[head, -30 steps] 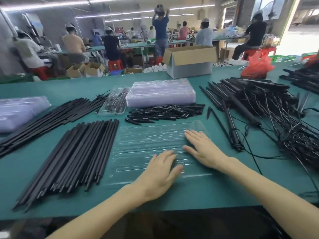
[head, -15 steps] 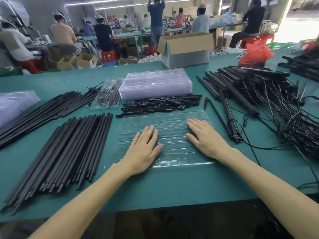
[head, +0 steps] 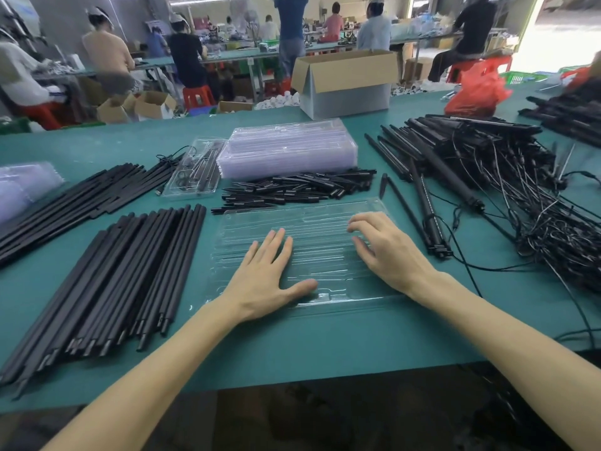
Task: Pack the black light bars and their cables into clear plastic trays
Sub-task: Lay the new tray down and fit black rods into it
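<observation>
Clear plastic is lying right in front of me: an empty moulded tray (head: 325,222) is sitting flat on the green table (head: 325,346), and I am taking it as my landmark. My left hand (head: 266,278) is resting palm down on the tray's near left part, fingers straight and together, thumb spread out along the near edge, grasping nothing. My right hand (head: 387,249) is sitting on the tray's right part with its fingers arched and only the tips touching the plastic; it is also holding nothing.

Just left of the tray a neat bundle of black bars (head: 130,271) is lying side by side, and a second row of bars (head: 81,196) is lying farther left and behind that. Touching the tray's far edge, a heap of short black pieces (head: 292,190) is spreading across, and behind that heap a stack of empty clear trays (head: 286,151) is standing. Behind the tray to the left, a filled tray (head: 195,170) is showing bars and coiled cable inside. Right of the tray a lone light bar (head: 426,216) is lying close by, and beyond it a big tangle of light bars and cables (head: 504,190) is piling up. Far behind the tray an open cardboard box (head: 344,83) is standing.
</observation>
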A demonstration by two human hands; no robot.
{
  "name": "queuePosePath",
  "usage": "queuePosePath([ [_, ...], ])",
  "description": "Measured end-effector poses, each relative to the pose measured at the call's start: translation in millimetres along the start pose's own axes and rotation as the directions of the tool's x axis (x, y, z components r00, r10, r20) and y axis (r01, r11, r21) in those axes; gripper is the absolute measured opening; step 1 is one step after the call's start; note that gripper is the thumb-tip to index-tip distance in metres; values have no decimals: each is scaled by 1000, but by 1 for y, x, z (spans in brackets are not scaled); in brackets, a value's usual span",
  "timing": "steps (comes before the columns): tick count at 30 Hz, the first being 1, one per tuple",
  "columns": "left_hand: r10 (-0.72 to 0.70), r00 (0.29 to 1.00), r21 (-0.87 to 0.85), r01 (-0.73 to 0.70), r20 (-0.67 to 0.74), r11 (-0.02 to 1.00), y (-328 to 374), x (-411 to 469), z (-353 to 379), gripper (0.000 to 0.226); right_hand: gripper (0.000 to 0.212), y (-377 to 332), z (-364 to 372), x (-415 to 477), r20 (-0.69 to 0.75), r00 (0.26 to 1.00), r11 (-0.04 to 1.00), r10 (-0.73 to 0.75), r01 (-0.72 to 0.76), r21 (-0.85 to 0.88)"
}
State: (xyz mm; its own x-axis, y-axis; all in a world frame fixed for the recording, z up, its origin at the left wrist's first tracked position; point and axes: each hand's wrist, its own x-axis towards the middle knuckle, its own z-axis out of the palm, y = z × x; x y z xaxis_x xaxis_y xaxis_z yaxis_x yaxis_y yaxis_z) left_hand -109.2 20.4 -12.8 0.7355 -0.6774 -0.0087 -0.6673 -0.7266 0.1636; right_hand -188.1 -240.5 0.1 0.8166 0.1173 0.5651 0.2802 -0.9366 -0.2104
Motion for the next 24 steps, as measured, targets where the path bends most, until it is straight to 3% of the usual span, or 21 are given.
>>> queuePosePath([
  [2,9,1000,2,-9,7,1000,0,0,-1,123,12,-3,-1,-1,30,999,999,-43,43,-2],
  [5,12,1000,-6,-12,1,1000,1,0,0,128,11,-6,-3,-5,194,981,996,22,-38,75],
  [8,20,999,0,-20,-25,1000,-1,1,3,126,16,-3,-15,-5,51,994,993,99,-102,63],
  [11,29,999,0,-29,-31,1000,-1,2,4,123,25,5,-34,0,-82,981,981,175,-180,-66],
  [14,24,1000,13,-24,-18,1000,3,4,4,124,48,24,-49,7,-69,906,860,417,-418,-292],
  [17,16,1000,42,-16,-5,999,6,4,2,124,51,47,-59,12,0,781,697,625,-558,-451],
  [19,15,1000,60,-15,-1,998,6,4,1,123,53,66,-63,13,106,671,667,734,-683,-298],
  [21,19,1000,72,-19,-1,997,6,4,1,121,58,84,-66,13,219,574,581,789,-813,41],
  [23,23,1000,67,-23,-5,998,5,4,3,120,64,97,-71,14,195,532,463,824,-830,310],
  [24,23,1000,67,-22,-8,997,4,4,4,119,63,104,-74,14,131,524,454,842,-818,352],
])
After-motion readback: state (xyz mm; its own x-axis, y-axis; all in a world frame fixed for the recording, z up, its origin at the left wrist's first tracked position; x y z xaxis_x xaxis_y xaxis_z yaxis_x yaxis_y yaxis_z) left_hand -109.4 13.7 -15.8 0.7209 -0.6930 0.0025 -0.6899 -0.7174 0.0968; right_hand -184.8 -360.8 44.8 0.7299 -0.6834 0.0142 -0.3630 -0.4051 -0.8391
